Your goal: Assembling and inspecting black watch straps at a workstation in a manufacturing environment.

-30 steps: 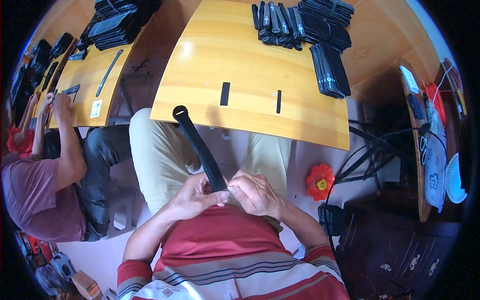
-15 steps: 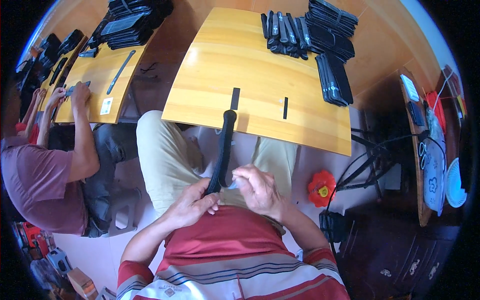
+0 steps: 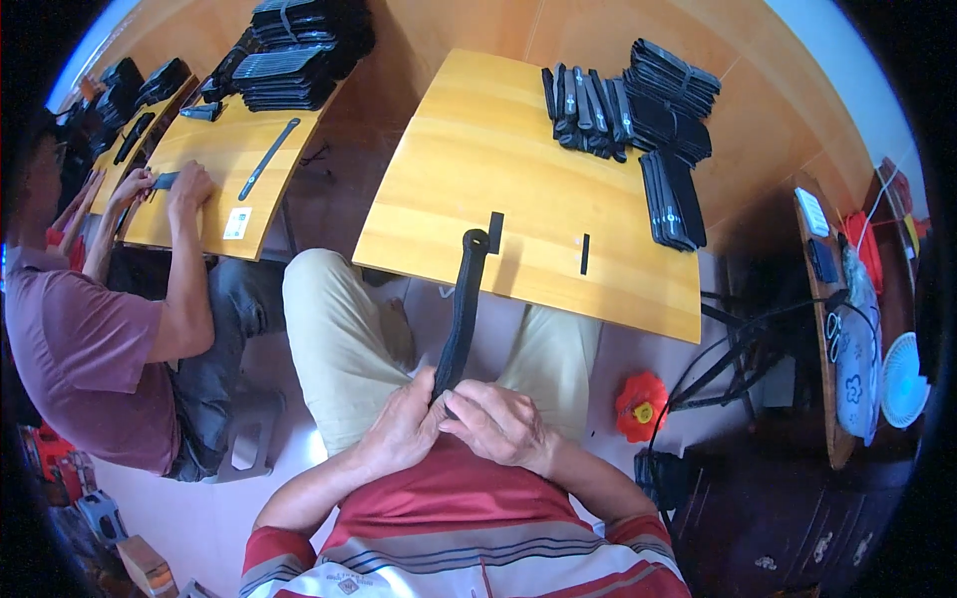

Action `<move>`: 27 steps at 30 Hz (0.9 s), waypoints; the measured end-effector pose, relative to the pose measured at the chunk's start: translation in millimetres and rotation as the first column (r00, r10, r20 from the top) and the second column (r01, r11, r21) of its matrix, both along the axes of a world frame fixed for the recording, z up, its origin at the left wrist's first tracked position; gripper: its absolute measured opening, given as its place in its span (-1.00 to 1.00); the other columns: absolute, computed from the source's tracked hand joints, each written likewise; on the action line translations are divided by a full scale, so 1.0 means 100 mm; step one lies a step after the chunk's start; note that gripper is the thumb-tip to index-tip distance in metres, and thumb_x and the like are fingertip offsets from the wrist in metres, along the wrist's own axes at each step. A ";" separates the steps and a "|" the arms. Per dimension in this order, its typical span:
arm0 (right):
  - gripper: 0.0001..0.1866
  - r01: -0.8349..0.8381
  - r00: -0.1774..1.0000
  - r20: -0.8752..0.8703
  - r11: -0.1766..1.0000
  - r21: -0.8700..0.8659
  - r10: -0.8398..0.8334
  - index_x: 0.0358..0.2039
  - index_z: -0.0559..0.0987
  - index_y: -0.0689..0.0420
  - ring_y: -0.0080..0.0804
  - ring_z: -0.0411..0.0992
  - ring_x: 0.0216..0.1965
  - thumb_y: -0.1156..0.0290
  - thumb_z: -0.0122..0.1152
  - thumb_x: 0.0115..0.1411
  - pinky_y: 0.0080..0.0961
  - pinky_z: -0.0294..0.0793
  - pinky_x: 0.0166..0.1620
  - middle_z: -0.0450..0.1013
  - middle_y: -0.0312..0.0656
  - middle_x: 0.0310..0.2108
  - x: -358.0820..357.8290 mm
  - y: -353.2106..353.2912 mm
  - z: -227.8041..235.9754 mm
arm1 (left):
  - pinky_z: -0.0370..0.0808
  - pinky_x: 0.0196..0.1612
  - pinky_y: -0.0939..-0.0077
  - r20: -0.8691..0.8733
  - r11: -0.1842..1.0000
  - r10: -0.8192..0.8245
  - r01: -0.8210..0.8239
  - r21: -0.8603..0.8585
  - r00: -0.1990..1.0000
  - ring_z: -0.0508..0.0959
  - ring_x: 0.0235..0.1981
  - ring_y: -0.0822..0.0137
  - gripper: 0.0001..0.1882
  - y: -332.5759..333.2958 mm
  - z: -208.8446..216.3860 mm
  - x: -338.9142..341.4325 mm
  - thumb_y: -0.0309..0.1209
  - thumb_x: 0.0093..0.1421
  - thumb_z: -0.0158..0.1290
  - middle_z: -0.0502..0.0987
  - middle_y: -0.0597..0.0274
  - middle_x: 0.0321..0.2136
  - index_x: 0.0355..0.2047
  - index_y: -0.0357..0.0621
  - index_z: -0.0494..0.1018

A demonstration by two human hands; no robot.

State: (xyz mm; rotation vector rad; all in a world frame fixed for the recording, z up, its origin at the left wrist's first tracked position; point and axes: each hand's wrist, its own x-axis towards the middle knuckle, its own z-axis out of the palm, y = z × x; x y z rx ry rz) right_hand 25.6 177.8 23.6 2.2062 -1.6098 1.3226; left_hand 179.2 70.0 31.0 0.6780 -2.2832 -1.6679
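A long black fabric strap rises from my hands toward the table's near edge, its far end curled into a small loop. My left hand is closed around the strap's lower end. Against it, my right hand is closed too, its fingertips pinching the same end. The fingers cover that end, so its details do not show. Beyond the loop, two short black strips, a left one and a right one, lie on the yellow wooden table.
Black and grey straps lie at the table's far right, beside bundled stacks and another pile. A co-worker works at a table to the left. A red flower-shaped item is on the floor; scissors lie on a side shelf.
My right hand has moved down and left to meet my left hand at the strap's lower end. The pale piece near its fingers is now out of sight. The whole view has shifted slightly.
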 end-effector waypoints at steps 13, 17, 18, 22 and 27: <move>-0.66 -0.052 0.995 0.089 0.998 -0.042 0.055 -0.19 0.50 0.31 -0.13 0.55 -0.31 0.65 0.37 -0.02 -0.36 0.61 -0.31 0.48 0.02 -0.22 0.12 -0.29 0.00 | 0.43 -0.25 0.13 -0.047 0.994 0.068 -0.063 0.092 0.997 0.51 -0.34 -0.16 -0.81 -0.16 0.06 0.20 -0.42 0.37 -0.12 0.43 -0.12 -0.40 -0.08 -0.23 0.24; -0.77 0.002 0.991 0.133 0.999 0.032 -0.007 -0.26 0.55 0.24 -0.19 0.56 -0.39 0.65 0.28 0.02 -0.39 0.59 -0.37 0.53 -0.04 -0.34 0.06 -0.34 0.06 | 0.41 -0.31 0.14 0.000 0.996 0.046 -0.046 0.080 0.999 0.51 -0.42 -0.06 -0.80 -0.20 0.10 0.25 -0.37 0.38 -0.12 0.41 -0.04 -0.48 -0.10 -0.23 0.24; -0.82 0.022 0.993 0.111 0.998 0.058 -0.028 -0.29 0.57 0.21 -0.21 0.56 -0.40 0.62 0.25 0.04 -0.39 0.58 -0.39 0.54 -0.07 -0.38 -0.07 -0.36 0.14 | 0.41 -0.31 0.14 -0.002 0.996 0.046 -0.046 0.082 0.999 0.51 -0.42 -0.06 -0.80 -0.21 0.11 0.30 -0.37 0.38 -0.12 0.41 -0.04 -0.48 -0.10 -0.23 0.24; -0.87 0.535 0.842 0.077 0.845 0.015 -0.534 -0.38 0.60 0.18 -0.33 0.52 -0.53 0.50 0.08 0.26 -0.44 0.51 -0.39 0.52 -0.13 -0.53 -0.97 -0.68 0.66 | 0.40 -0.35 0.15 0.114 0.988 -0.047 0.029 0.153 0.992 0.48 -0.49 0.02 -0.80 -0.27 0.21 0.56 -0.34 0.39 -0.13 0.37 0.03 -0.55 -0.16 -0.24 0.25; -0.81 0.678 0.677 0.520 0.716 -0.165 -0.521 -0.25 0.56 0.31 -0.66 0.44 -0.50 0.41 0.15 0.33 -0.70 0.47 -0.38 0.51 -0.27 -0.50 -2.04 -1.20 1.26 | 0.38 -0.42 0.34 0.228 0.979 0.065 -0.106 0.173 0.972 0.44 -0.52 0.31 -0.78 -0.37 0.24 0.78 -0.27 0.40 -0.11 0.36 0.18 -0.58 -0.19 -0.19 0.26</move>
